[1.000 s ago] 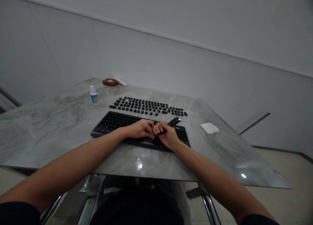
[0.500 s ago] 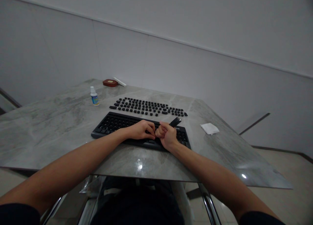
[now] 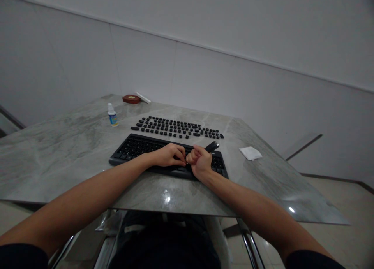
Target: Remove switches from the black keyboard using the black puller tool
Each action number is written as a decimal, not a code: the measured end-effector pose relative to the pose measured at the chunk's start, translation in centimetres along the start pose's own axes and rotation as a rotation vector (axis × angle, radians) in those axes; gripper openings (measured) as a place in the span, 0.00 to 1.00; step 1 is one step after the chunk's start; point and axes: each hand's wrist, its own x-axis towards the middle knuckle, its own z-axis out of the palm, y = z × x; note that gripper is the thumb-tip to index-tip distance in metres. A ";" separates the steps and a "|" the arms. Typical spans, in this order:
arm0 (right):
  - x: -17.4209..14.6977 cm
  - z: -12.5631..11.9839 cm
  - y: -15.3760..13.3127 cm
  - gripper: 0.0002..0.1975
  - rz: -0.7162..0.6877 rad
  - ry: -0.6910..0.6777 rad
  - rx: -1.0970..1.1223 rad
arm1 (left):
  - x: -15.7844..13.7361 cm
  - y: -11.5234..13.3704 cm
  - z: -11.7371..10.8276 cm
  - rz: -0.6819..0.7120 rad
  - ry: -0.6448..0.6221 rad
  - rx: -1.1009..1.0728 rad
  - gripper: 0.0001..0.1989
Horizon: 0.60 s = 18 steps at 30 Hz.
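A black keyboard (image 3: 137, 145) lies near the front of the table, partly covered by my hands. My right hand (image 3: 201, 163) is closed in a fist around a slim black tool (image 3: 212, 146), whose pale, metallic-looking end sticks out up and to the right. Its lower end is hidden at the keys. Just left of it, my left hand (image 3: 172, 155) rests on the keyboard with thumb and fingers pinched together, close to the right fist. What the pinch holds, if anything, is too small to tell. Behind the keyboard, loose black keycaps (image 3: 175, 127) lie in rows.
A small white bottle with a blue label (image 3: 112, 116) stands at the left. Farther back lie a reddish-brown case (image 3: 131, 99) and a thin white object (image 3: 143, 97). Folded white tissue (image 3: 250, 153) is on the right of the marbled table (image 3: 87, 144), by the wall.
My right fist has tipped slightly, and the tool's exposed end has shifted a little to the right. My left hand has barely moved.
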 end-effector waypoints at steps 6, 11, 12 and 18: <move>-0.1 0.2 -0.1 0.22 0.040 0.036 0.018 | 0.0 -0.2 0.0 0.011 -0.002 0.001 0.06; -0.1 0.3 -0.3 0.23 0.054 0.056 0.032 | 0.1 0.0 0.0 0.008 0.009 0.002 0.06; -0.1 0.3 -0.3 0.23 0.055 0.058 0.034 | 0.1 0.0 0.0 0.008 0.008 0.003 0.06; 0.0 0.1 -0.2 0.23 0.045 0.050 0.044 | 0.1 -0.3 0.1 0.010 0.007 0.000 0.07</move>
